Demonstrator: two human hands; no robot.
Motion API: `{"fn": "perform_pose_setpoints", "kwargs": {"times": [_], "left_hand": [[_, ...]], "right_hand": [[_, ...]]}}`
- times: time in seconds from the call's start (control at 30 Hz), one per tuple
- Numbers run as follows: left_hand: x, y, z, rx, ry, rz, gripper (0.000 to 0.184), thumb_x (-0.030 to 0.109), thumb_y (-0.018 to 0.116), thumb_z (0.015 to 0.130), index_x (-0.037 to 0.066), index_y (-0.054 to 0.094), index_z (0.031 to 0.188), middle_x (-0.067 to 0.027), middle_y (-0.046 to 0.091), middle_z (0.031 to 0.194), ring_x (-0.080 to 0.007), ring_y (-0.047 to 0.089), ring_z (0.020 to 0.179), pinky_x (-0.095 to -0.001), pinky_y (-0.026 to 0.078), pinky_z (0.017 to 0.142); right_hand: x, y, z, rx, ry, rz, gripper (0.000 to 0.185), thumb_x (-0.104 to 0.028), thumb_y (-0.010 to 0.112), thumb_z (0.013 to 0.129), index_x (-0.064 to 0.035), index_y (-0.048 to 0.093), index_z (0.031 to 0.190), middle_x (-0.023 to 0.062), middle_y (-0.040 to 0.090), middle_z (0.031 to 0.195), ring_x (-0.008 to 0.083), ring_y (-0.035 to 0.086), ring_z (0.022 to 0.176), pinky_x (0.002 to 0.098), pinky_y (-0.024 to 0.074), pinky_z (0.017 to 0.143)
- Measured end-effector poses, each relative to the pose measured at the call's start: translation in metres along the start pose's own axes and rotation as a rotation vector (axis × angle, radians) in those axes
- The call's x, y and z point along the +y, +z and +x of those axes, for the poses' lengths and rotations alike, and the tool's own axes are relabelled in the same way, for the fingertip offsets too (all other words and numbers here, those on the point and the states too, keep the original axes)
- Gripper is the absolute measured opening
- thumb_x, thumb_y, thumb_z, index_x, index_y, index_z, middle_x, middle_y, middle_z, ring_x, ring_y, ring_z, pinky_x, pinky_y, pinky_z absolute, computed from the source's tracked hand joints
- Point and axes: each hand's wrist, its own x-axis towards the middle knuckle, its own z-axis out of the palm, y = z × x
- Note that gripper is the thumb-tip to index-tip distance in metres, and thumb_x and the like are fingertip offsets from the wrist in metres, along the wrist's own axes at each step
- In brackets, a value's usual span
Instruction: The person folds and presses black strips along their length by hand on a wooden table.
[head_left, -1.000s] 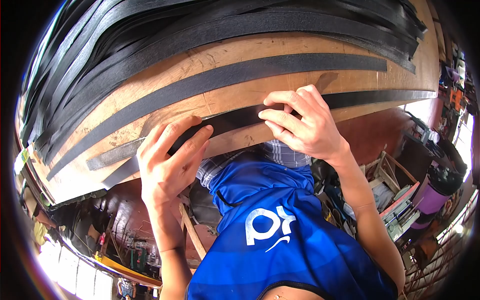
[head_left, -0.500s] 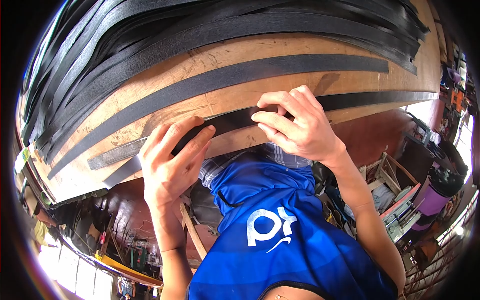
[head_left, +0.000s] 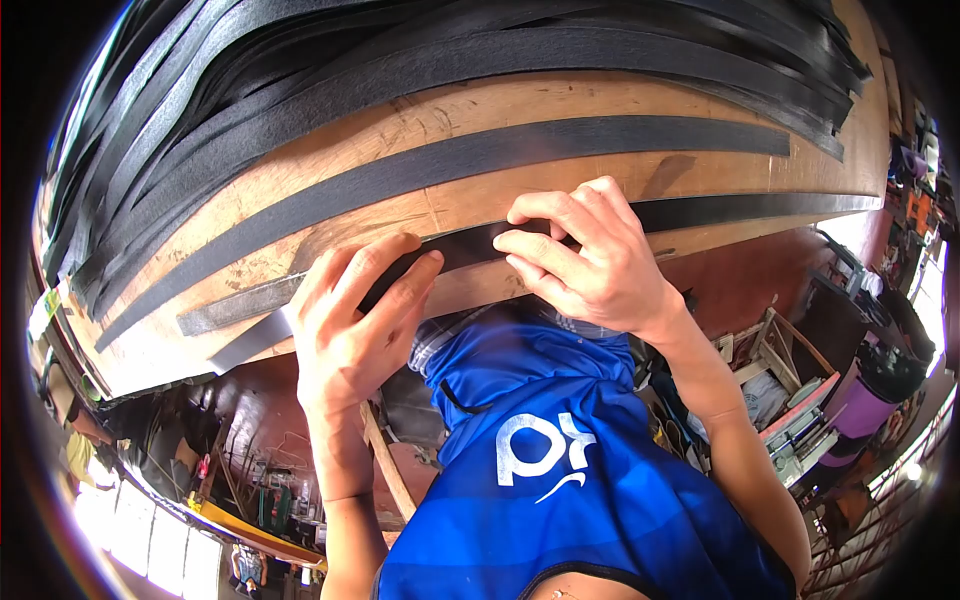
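Note:
A long black leather-like strip [head_left: 468, 247] lies along the near edge of the wooden table, slightly curled between my two hands. My left hand [head_left: 365, 315] grips it from the left, thumb at the near edge and fingers over the far edge. On the right, my right hand [head_left: 590, 255] pinches the same strip with bent fingers, a short way from the left. The strip's right part runs on past my right hand to the table's right end. Just beyond it, a second black strip [head_left: 480, 155] lies flat, apart from my hands.
A thick pile of black strips [head_left: 330, 70] covers the far side of the wooden table [head_left: 390, 205]. Below the table's right end are a wooden frame [head_left: 785, 355] and a purple container [head_left: 862, 405]. Far off at lower left, another person [head_left: 248, 568] is visible.
My hands have drawn slightly closer together along the strip, the left one shifting right and the right one a little left. Both keep their grip. The view has shifted slightly.

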Motion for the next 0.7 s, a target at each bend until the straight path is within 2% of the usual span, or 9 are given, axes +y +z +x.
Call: {"fn": "perform_pose_setpoints", "kwargs": {"times": [0.2,0.27,0.3,0.37,0.63,0.67,0.7], "left_hand": [[-0.002,0.002,0.0,-0.002,-0.005,-0.003,0.041,0.002,0.09,0.071,0.014,0.085,0.11,-0.0084,0.077,0.114,-0.0276,0.075,0.096,-0.039,0.062,0.081],[-0.004,0.004,0.001,0.045,0.029,0.015,0.039,0.004,0.087,0.07,0.016,0.084,0.106,-0.0027,0.076,0.113,-0.0233,0.072,0.088,-0.0366,0.062,0.077],[-0.004,0.005,0.001,0.044,0.025,0.016,0.039,0.004,0.087,0.07,0.016,0.084,0.106,-0.0027,0.076,0.113,-0.0233,0.072,0.088,-0.0366,0.062,0.077],[-0.005,0.004,0.0,0.046,0.031,-0.003,0.038,0.003,0.086,0.071,0.016,0.083,0.107,-0.003,0.076,0.113,-0.0239,0.072,0.09,-0.0373,0.062,0.079],[-0.008,0.007,0.0,0.06,0.042,-0.006,0.036,0.007,0.086,0.074,0.014,0.082,0.108,-0.0017,0.075,0.113,-0.025,0.072,0.094,-0.0389,0.061,0.083],[-0.008,0.007,0.0,0.049,0.033,-0.013,0.036,0.007,0.087,0.075,0.013,0.083,0.109,-0.0039,0.076,0.114,-0.0263,0.073,0.096,-0.0387,0.061,0.084],[-0.008,0.007,-0.001,0.037,0.024,-0.021,0.036,0.006,0.089,0.076,0.012,0.084,0.111,-0.0061,0.077,0.115,-0.0276,0.074,0.098,-0.0384,0.06,0.086]], "right_hand": [[-0.001,0.0,0.0,0.012,0.021,0.018,0.033,-0.011,0.089,0.077,-0.0147,0.08,0.108,-0.0025,0.07,0.116,0.0124,0.059,0.076,0.0354,0.0454,0.082],[-0.001,0.0,0.001,0.015,0.016,0.024,0.033,-0.011,0.088,0.077,-0.0145,0.079,0.108,-0.0024,0.07,0.116,0.0123,0.059,0.076,0.0355,0.0455,0.082],[-0.001,0.0,0.001,0.013,0.015,0.027,0.033,-0.011,0.088,0.077,-0.0145,0.079,0.108,-0.0024,0.07,0.116,0.0123,0.059,0.076,0.0355,0.0455,0.082],[-0.002,0.002,0.004,0.011,-0.003,0.043,0.022,-0.014,0.083,0.083,-0.0108,0.075,0.103,0.0006,0.065,0.113,0.0212,0.06,0.09,0.0387,0.0463,0.085],[-0.003,0.006,0.012,0.016,-0.028,0.057,0.023,-0.01,0.083,0.082,-0.0109,0.075,0.104,0.0008,0.064,0.107,0.0205,0.06,0.084,0.0383,0.0463,0.082],[-0.002,0.007,0.011,0.019,-0.039,0.057,0.032,-0.007,0.087,0.077,-0.0136,0.078,0.107,-0.0004,0.068,0.114,0.0149,0.06,0.077,0.035,0.0443,0.079],[-0.002,0.007,0.012,0.021,-0.046,0.057,0.032,-0.007,0.087,0.077,-0.0136,0.078,0.107,-0.0004,0.068,0.114,0.0149,0.06,0.077,0.035,0.0443,0.079]]}}
